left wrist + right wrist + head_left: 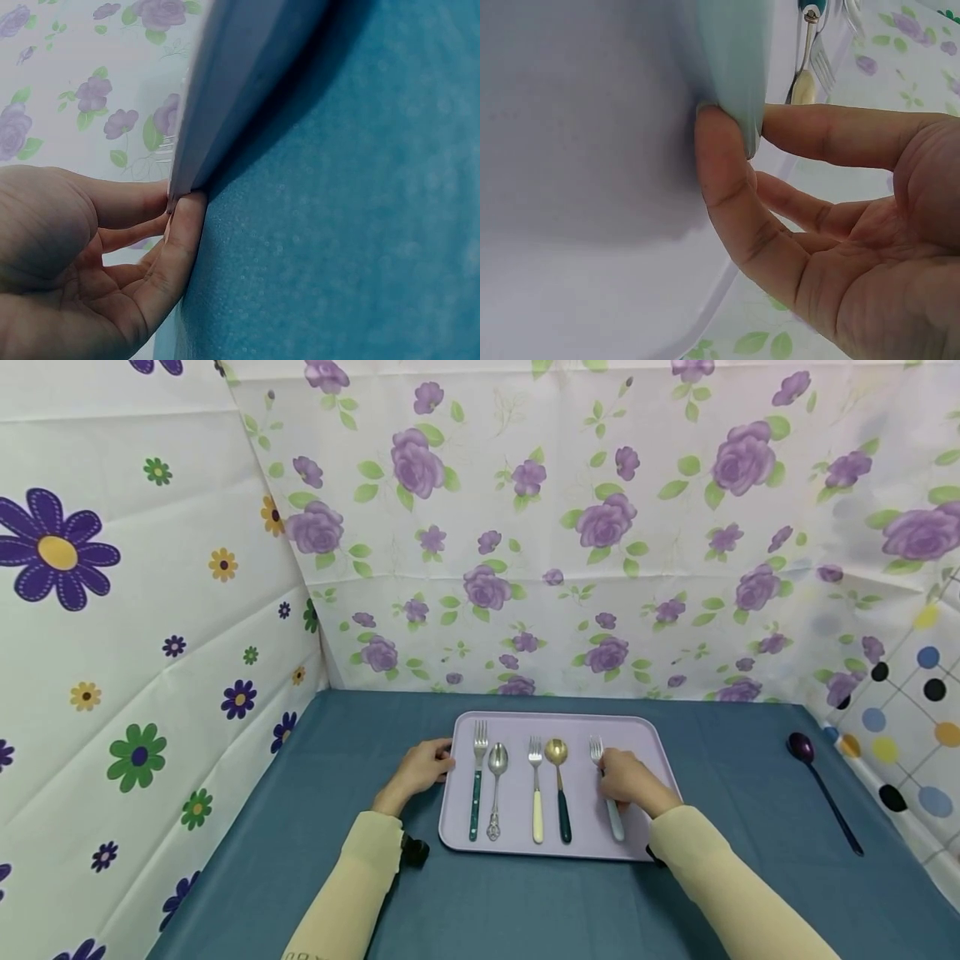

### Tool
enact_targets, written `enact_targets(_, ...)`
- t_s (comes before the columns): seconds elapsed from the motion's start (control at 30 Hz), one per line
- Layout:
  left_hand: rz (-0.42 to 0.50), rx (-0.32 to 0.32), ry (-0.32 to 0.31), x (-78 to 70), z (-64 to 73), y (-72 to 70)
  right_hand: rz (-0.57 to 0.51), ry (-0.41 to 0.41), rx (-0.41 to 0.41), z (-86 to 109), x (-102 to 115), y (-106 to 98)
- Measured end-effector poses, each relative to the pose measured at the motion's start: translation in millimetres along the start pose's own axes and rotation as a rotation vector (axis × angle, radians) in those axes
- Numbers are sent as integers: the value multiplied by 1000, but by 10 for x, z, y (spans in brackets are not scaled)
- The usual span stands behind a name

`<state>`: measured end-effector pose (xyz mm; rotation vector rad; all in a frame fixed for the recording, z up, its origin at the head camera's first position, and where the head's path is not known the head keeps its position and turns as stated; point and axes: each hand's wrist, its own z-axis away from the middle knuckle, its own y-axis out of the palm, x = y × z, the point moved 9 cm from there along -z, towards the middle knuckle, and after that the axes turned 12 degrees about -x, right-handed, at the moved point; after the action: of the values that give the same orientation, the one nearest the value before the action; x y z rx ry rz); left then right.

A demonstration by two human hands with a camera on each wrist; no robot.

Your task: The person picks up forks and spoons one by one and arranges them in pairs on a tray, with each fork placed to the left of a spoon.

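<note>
A pale lilac tray (517, 850) lies on the table. My left hand (422, 766) pinches its left rim between thumb and finger, which the left wrist view shows close up (112, 262). Over the tray's right part, my right hand (632, 779) pinches a fork by its pale blue handle (739, 60); the fork's tines (596, 748) point away from me. To its left lie a gold spoon with a dark green handle (564, 818), a fork with a cream handle (537, 818), an ornate silver spoon (497, 764) and a fork with a green handle (476, 806).
A dark spoon (828, 793) with a long handle lies on the blue-green tablecloth (727, 768) at the right. Flowered cloth (555, 635) hangs behind the table, with patterned cloths at the left (195, 693) and right (900, 727) sides.
</note>
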<state>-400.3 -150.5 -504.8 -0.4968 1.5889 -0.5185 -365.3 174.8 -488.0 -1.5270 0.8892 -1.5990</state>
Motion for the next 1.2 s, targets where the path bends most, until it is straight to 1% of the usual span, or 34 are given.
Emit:
enact_targets(0.3,-1,-3,-6,14,-6,4,-29,9,-9,33,-7,33)
enact_targets(0.57,3,-4,-8,15,-4,2,-16,-3,-23,40,19,25)
enact_targets(0.83,-2,-2,-7,1,-4,2,-36,0,-27,45,18,27)
enact_targets(1.1,-1,-4,-6,-2,2,1,-59,17,5,39,-8,20)
enact_targets(1.2,-1,-4,-8,0,0,3,-48,18,14,35,-14,-7)
